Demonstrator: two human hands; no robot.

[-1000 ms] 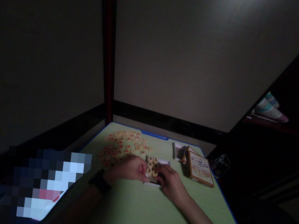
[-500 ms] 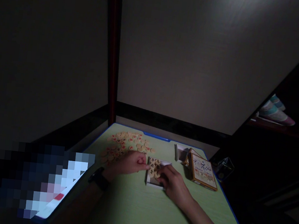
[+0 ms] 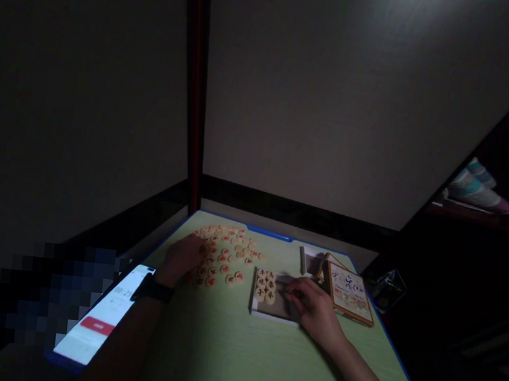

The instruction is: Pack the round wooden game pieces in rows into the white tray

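Observation:
My left hand (image 3: 185,255), with a dark watch on the wrist, reaches over the left side of a spread of round Chinese chess pieces (image 3: 224,268). Its fingertips are dim against the pieces, so their grip does not show. Right of the spread lies a shallow open box (image 3: 275,316). Two columns of chess pieces (image 3: 265,285) with dark characters fill the box's left part, face up. Over the box's right part is my right hand (image 3: 310,305), thumb and fingers brought together; anything between them is too small to make out.
A second open box part (image 3: 309,260) and a printed box lid (image 3: 348,290) lie at the table's right. At the left edge a lit phone (image 3: 102,314) shows a timer. The green table (image 3: 237,358) has a blue rim, with walls behind.
My left hand has moved from beside the box leftward to the loose pieces. My right hand has drawn back to the right, uncovering the pieces in the box.

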